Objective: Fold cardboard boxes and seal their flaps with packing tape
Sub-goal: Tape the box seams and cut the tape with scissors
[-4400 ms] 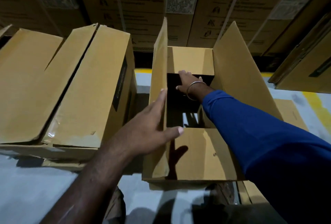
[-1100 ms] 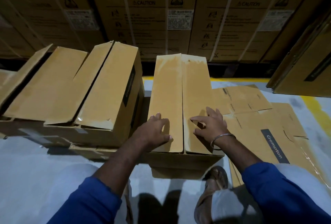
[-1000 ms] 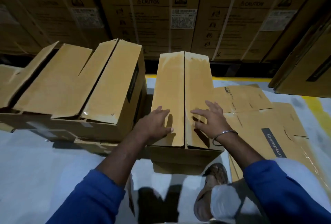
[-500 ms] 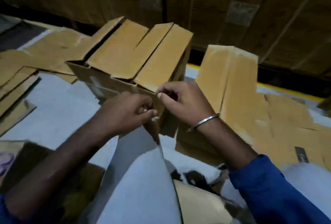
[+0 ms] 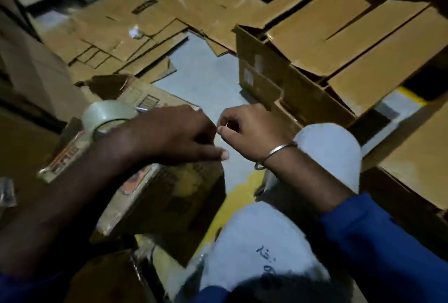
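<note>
Both hands have left the folded box's flaps and now meet in mid-air over the grey floor point(image 5: 203, 79). His left hand point(image 5: 174, 133) has its fingers curled, the roll of clear packing tape point(image 5: 106, 114) worn on its wrist; whether the fingers pinch the tape's end I cannot tell. His right hand point(image 5: 249, 130), with a metal bangle point(image 5: 276, 152) on the wrist, pinches thumb to forefinger just beside the left, apparently on a thin strip too faint to confirm. A printed carton point(image 5: 155, 186) lies beneath the left forearm. The view has swung left: the folded boxes point(image 5: 344, 50) now sit to the right, flattened cardboard point(image 5: 116, 36) beyond.
</note>
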